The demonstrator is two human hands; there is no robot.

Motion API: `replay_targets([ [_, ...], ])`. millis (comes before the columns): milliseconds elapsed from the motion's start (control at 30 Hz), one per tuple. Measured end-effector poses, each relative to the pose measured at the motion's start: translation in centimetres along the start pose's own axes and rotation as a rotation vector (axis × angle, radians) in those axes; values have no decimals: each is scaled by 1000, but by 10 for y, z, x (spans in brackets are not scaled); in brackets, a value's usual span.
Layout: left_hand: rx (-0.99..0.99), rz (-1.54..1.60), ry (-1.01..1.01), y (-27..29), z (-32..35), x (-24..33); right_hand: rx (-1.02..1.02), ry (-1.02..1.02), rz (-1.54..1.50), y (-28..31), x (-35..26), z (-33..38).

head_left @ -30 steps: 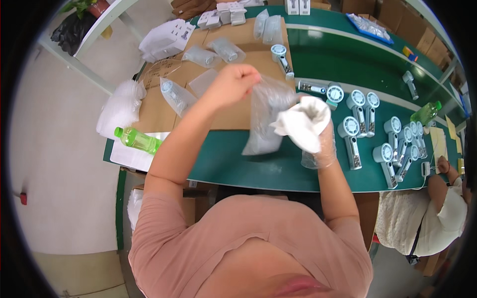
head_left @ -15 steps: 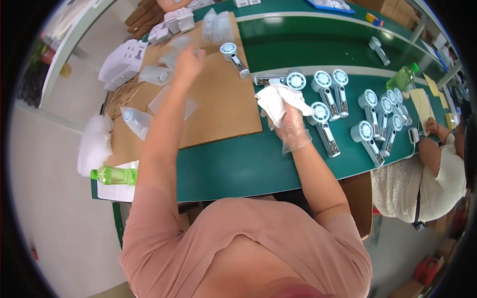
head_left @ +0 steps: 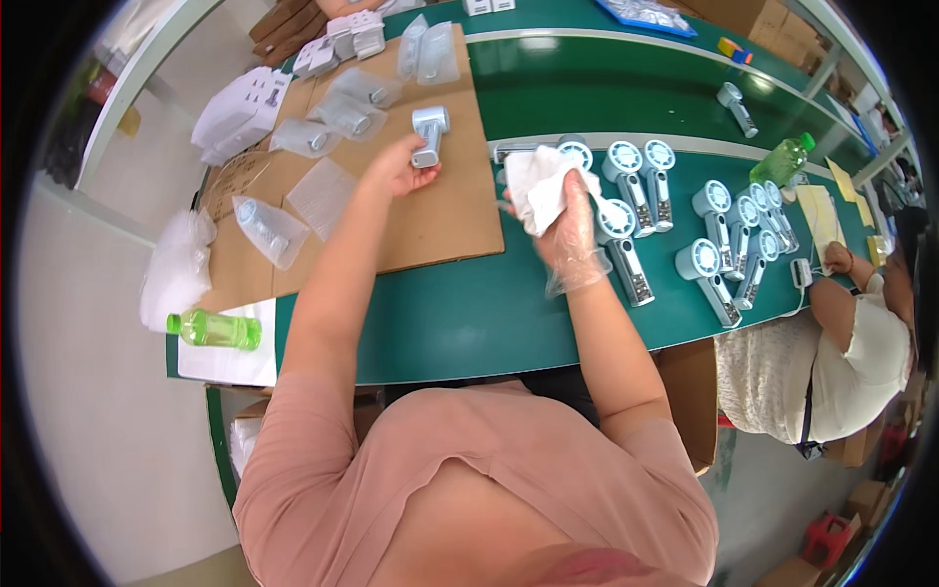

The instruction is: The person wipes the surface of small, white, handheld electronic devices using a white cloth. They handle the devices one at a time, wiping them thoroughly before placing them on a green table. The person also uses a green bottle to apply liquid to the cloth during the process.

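My bare left hand (head_left: 399, 168) is closed on the lower end of a silvery-blue handheld fan (head_left: 430, 132), above a brown cardboard sheet (head_left: 440, 210). The fan's round head points away from me, its smooth side turned up. My right hand (head_left: 570, 235), in a clear plastic glove, grips a crumpled white cloth (head_left: 536, 191). Partly behind that cloth lies another fan (head_left: 575, 149). Just right of the glove is a fan with a grille head (head_left: 616, 220). Left of my left hand, fans in frosted bubble bags (head_left: 350, 115) lie on the cardboard.
Several more fans (head_left: 719, 230) lie at right on the green table (head_left: 440, 338). A green bottle (head_left: 213, 330) lies on white paper at left; another green bottle (head_left: 784, 158) is at far right. White packaging trays (head_left: 240, 112) are stacked at far left. A co-worker (head_left: 812, 362) sits at right.
My left hand has left the bubble bags, moved right and nearer, and taken hold of the fan on the cardboard, whose grille no longer faces up. My right hand still holds the cloth.
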State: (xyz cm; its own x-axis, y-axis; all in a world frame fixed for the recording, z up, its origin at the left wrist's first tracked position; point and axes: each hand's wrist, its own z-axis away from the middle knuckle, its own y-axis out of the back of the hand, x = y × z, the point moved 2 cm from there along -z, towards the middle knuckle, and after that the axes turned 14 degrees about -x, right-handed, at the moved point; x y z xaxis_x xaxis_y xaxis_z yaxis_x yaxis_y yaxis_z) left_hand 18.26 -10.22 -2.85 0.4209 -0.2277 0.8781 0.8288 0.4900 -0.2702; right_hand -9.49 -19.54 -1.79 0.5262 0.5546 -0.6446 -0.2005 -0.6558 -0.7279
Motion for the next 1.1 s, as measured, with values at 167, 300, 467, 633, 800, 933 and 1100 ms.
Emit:
replay_targets([
  [167,-65,180,62,-12,102,-41,-13,262,248,-21,-8,8],
  [300,-168,-115,-65,-67,156,-69,-17,468,1036,-33,8,15],
  [467,-257,-804,-388,-105,189,-78,-196,10,451,-42,16,23],
  [633,-451,-929,-428,-82,188,-59,-197,-417,-69,-19,14,24],
  [800,-487,-389,-219,-89,188,-87,-214,-489,-422,-17,22,18],
  [933,-443,14,-460,-125,169,-104,-360,-241,-518,-25,20,22],
  [1100,-92,56,-532,-141,142,-82,-87,45,-200,-11,11,14],
])
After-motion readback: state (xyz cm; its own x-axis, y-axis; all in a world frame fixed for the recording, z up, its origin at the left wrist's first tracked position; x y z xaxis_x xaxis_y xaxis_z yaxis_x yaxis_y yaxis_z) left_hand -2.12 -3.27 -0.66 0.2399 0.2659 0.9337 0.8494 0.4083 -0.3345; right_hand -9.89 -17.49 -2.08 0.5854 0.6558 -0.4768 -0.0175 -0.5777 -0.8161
